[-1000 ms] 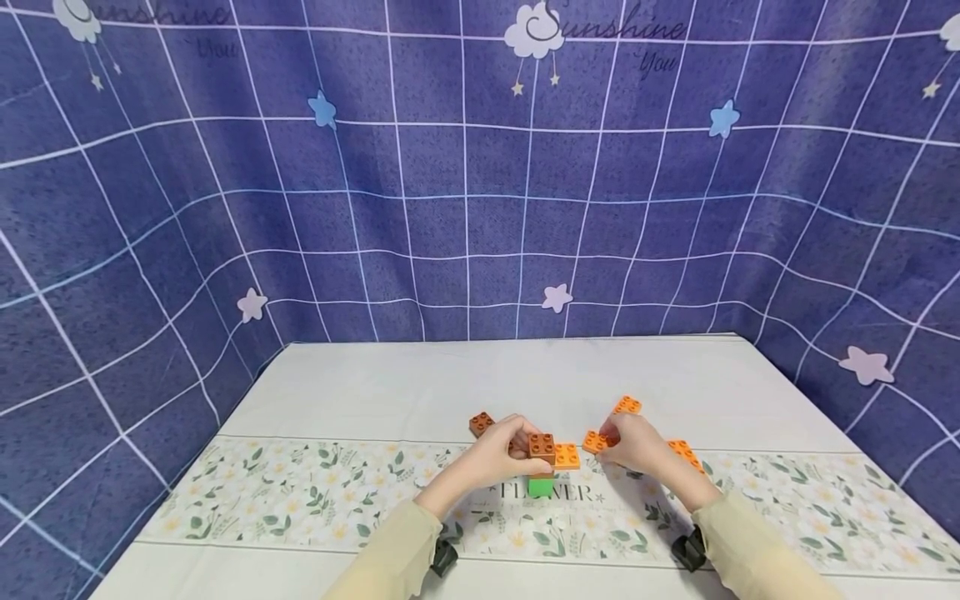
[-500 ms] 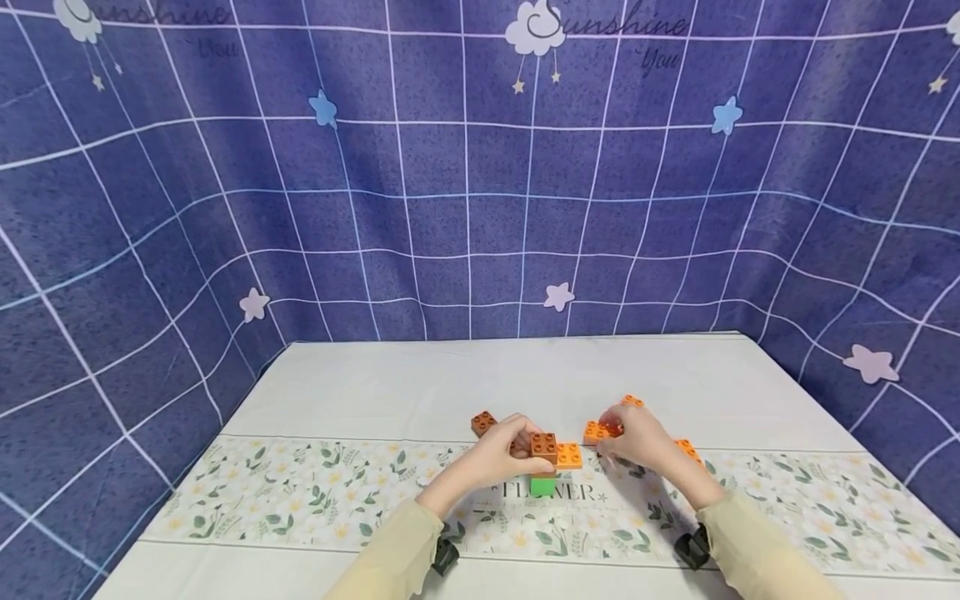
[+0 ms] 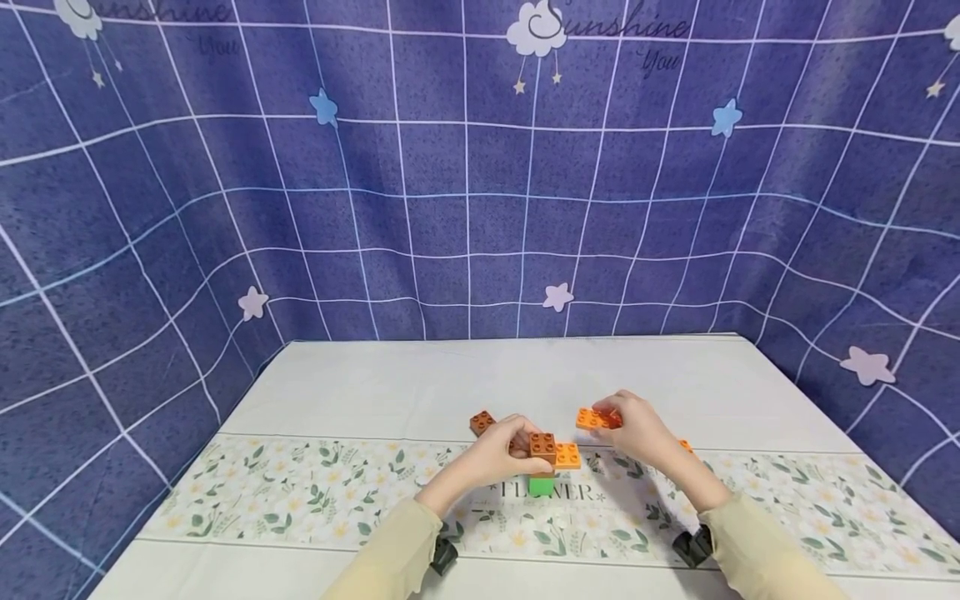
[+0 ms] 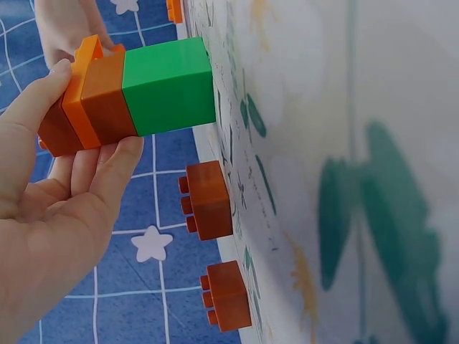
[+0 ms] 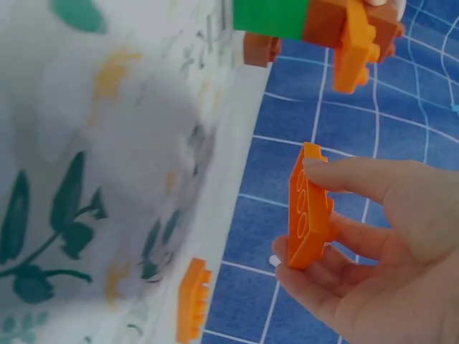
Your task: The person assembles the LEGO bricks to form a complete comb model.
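Note:
My left hand grips a stack of toy building bricks, thumb on one side and fingers on the other. The stack has a green brick at its foot, then a brown brick, a flat orange brick and a brown top brick. That orange layer juts out to the right. My right hand pinches another flat orange brick between thumb and fingers, above the table and right of the stack. Its hollow underside shows in the right wrist view.
Two loose brown bricks, a nearer one and a farther one, lie beyond my left hand. A flat orange brick lies on the table by my right arm. Behind the table hangs a blue checked curtain.
My right hand has lifted the flat orange brick off the table and moved it slightly up and back. My left hand stays still on the stack.

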A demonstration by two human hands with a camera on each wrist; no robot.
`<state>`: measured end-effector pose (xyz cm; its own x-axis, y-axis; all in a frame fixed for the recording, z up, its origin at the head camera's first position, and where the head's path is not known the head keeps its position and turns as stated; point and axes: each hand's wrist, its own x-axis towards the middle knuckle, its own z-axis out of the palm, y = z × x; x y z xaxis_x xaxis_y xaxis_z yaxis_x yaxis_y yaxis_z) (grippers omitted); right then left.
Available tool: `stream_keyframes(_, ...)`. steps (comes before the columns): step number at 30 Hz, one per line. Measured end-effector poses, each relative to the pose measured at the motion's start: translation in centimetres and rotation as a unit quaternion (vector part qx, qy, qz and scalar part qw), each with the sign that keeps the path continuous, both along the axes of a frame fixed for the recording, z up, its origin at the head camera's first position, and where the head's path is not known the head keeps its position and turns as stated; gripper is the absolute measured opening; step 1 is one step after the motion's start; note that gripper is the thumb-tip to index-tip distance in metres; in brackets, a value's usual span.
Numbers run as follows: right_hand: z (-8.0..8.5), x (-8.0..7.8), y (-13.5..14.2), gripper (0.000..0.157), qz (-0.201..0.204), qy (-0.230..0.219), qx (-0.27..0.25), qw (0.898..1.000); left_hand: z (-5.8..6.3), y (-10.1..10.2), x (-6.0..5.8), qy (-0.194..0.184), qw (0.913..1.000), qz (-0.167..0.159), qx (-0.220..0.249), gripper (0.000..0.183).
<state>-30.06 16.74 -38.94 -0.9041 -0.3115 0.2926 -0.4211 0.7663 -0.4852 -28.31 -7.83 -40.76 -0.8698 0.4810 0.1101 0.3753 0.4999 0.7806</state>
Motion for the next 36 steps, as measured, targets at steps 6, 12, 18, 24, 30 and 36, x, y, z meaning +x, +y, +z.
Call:
stream_keyframes(6, 0.8, 0.5, -0.4, 0.034, 0.009, 0.03, -0.016, 0.999, -0.1, -0.1, 0.0, 0.0, 1.0, 0.003, -0.001, 0.045)
stream_keyframes(12, 1.6, 1.1, -0.8, 0.033, 0.019, 0.043, -0.024, 0.999, -0.1, -0.1, 0.0, 0.0, 1.0, 0.001, -0.001, 0.043)
stream_keyframes(18, 2.7, 2.2, -1.5, 0.034, 0.031, 0.033, -0.029, 0.999, 0.1, -0.1, -0.1, -0.002, 1.0, -0.002, -0.005, 0.044)
stream_keyframes(24, 3.5, 3.1, -2.2, 0.035, 0.043, 0.035, -0.032, 0.998, 0.2, -0.1, -0.2, -0.005, 0.9999, -0.003, -0.015, 0.047)
stream_keyframes(30, 4.1, 3.9, -2.9, 0.033, 0.054, 0.043, -0.026, 0.997, 0.2, -0.1, -0.2, -0.005, 0.9997, -0.004, -0.022, 0.047)
stream_keyframes(36, 4.4, 4.3, -3.3, 0.033, 0.07, 0.031, -0.023, 0.997, 0.1, -0.1, -0.2, -0.004, 0.9998, -0.007, -0.016, 0.044)
